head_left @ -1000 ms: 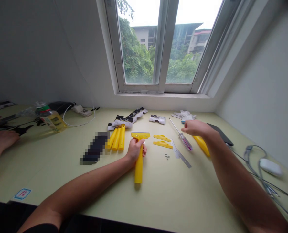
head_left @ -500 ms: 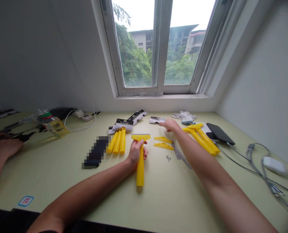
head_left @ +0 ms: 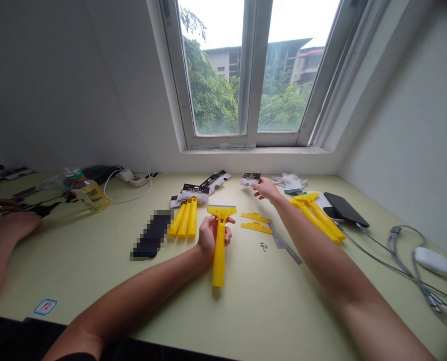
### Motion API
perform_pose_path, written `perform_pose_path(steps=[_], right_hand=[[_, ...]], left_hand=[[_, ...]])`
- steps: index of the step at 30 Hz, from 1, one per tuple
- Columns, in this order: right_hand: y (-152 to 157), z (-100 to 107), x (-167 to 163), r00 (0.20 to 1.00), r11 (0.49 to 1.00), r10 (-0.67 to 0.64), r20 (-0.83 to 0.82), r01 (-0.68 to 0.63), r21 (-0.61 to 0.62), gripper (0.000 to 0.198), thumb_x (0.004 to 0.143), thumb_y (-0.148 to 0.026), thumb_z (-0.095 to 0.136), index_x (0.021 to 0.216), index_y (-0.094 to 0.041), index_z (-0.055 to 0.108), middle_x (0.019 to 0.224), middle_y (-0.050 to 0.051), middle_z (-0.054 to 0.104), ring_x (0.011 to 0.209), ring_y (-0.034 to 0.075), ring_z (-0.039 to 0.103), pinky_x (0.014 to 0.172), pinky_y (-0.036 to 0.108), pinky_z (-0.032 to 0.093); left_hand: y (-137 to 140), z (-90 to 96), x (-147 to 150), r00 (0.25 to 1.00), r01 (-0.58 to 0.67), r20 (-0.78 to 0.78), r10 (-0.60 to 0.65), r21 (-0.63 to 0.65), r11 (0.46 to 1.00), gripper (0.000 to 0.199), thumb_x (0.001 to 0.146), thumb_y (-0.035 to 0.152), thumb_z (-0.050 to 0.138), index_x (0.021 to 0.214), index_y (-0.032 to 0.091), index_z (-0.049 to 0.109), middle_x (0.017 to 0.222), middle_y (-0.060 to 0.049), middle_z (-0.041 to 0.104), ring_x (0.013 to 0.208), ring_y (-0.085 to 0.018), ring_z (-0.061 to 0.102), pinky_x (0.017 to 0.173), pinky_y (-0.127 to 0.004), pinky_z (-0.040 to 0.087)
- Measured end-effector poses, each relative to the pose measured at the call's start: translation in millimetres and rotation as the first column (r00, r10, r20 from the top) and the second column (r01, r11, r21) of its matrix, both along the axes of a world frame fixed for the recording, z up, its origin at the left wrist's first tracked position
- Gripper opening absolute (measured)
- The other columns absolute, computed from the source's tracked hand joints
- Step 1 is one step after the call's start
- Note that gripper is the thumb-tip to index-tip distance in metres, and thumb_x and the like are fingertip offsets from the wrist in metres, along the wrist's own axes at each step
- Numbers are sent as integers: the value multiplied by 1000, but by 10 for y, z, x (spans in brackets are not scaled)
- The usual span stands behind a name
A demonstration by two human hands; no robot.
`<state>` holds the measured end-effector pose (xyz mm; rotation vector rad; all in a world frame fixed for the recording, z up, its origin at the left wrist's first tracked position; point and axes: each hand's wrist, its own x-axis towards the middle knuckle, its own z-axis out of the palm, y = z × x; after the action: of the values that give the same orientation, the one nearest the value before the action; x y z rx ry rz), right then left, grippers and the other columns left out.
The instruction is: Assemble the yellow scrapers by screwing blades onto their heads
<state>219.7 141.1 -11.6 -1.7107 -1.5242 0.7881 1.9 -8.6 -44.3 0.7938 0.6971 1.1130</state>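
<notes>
My left hand (head_left: 208, 235) is closed around the neck of a yellow scraper (head_left: 218, 255), its bladed head pointing away from me. At the back, my right hand (head_left: 265, 189) pinches the lower right edge of a black-and-white packaging card (head_left: 250, 179), which looks partly raised from the table. Between my arms lie two yellow blade covers (head_left: 256, 228), a few grey metal blades (head_left: 289, 250) and several small screws (head_left: 263, 246). My right forearm passes close to the blades.
Yellow scraper handles (head_left: 183, 220) lie left beside more packaging cards (head_left: 193, 192). Further yellow scrapers (head_left: 321, 218), a black phone (head_left: 345, 209) and cables (head_left: 400, 260) are right. White gloves (head_left: 293, 181) lie behind. Another person's hands (head_left: 18, 223) work near a bottle (head_left: 90, 194).
My right hand has drawn the packaging card up and to the right, tilting it. The left fingers have shifted on the scraper, whose head shows more fully. The view has moved slightly.
</notes>
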Motion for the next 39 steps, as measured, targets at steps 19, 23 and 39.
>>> perform_pose_path(steps=[19,23,39], right_hand=[[-1106,272,-184,696,723,683,-222,-687,71,34,81,-46,61,90,-15,71,75,5,71,74,18,68,71,32,55],[-1190,230,-318,663,705,696,-275,-704,85,34,83,-47,60,92,-15,68,75,4,70,72,17,68,69,32,55],[-1337,-113,-725,559,947,278,-781,-298,123,29,78,-46,67,84,-20,53,77,1,68,70,18,70,77,41,59]], left_hand=[[917,1209,-694,721,-677,332,608,151,720,20,71,4,62,81,17,50,72,2,58,64,-9,58,62,-22,47],[850,1108,-567,779,-612,314,543,185,769,13,74,8,63,79,16,54,68,1,56,62,-9,56,63,-23,47],[765,948,-327,959,-269,-43,282,189,944,24,67,19,79,83,15,62,81,-4,67,69,-15,66,66,-27,52]])
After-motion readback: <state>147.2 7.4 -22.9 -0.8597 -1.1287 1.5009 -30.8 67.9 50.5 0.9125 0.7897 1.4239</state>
